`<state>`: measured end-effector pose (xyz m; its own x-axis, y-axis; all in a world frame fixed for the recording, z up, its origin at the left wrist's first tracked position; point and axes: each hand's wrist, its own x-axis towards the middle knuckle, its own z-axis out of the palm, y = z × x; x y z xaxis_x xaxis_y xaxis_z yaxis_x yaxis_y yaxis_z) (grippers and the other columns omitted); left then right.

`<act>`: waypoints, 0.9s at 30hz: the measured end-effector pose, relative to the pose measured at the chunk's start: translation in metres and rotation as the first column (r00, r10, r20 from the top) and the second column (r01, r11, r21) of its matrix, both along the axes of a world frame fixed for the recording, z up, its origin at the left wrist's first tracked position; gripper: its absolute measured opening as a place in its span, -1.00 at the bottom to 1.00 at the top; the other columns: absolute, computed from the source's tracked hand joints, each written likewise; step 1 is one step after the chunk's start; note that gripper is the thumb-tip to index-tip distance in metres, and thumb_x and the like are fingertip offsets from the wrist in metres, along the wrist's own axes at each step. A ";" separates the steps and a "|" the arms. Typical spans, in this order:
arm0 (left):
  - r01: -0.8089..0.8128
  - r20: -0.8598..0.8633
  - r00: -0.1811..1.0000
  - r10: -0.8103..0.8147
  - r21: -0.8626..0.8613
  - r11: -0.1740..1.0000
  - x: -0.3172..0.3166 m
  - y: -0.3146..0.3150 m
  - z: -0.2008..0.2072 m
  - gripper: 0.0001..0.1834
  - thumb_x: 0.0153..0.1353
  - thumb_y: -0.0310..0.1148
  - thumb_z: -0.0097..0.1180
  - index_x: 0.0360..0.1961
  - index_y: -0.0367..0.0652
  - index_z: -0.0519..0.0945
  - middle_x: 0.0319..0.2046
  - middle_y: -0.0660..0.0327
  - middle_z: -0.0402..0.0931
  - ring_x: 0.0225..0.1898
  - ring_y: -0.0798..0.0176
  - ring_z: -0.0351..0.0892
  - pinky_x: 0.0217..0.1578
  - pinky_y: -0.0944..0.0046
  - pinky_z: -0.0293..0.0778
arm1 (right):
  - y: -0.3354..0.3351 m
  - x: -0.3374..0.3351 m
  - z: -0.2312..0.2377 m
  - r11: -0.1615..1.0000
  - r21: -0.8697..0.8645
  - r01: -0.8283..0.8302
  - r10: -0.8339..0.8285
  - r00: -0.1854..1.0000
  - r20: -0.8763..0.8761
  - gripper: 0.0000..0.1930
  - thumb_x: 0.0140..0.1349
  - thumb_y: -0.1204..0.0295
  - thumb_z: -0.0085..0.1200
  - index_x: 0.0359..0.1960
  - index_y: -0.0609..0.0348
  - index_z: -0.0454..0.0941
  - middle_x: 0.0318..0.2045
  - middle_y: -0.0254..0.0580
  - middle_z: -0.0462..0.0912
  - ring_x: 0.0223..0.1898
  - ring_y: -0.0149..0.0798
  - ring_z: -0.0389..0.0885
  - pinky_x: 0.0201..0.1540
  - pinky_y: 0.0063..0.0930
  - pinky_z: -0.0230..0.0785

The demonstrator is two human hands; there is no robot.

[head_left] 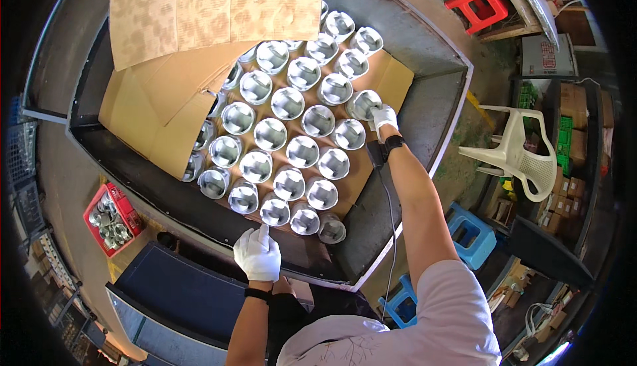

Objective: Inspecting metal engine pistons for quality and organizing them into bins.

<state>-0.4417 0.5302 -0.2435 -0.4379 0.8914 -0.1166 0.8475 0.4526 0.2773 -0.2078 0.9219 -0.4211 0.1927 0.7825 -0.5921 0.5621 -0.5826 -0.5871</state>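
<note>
A glossy silver cylinder [363,105] stood right of frame center, round end up, axis aimed roughly at my distant viewpoint. The gloved right hand [385,119] curled at its rim, grip unclear to me; the left hand [258,256], index finger extended, hid any hold.

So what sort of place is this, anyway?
Probably a workshop or factory floor: rows of matching metal parts stand in a large dark bin, a red crate nearby holds more metal pieces, and cardboard boxes are stored at right.
</note>
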 end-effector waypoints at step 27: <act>-0.034 0.089 0.996 0.021 0.152 0.988 -0.005 -0.002 0.023 -0.85 -0.01 -0.38 0.19 -0.35 -0.09 0.61 -0.37 0.15 0.61 -0.24 0.00 0.57 -0.18 -0.02 0.44 | -0.156 -0.017 0.161 0.757 0.083 -0.648 0.652 0.757 -0.032 -0.66 0.28 0.18 0.03 -0.17 0.23 0.58 -0.50 -0.12 0.61 -0.55 -0.27 0.58 -0.46 -0.33 0.44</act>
<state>-0.4469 0.5278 -0.2204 -0.4567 0.8894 -0.0182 0.8047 0.4218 0.4177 -0.2244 0.7655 -0.2603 -0.4080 0.7426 -0.5311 0.7573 -0.0496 -0.6512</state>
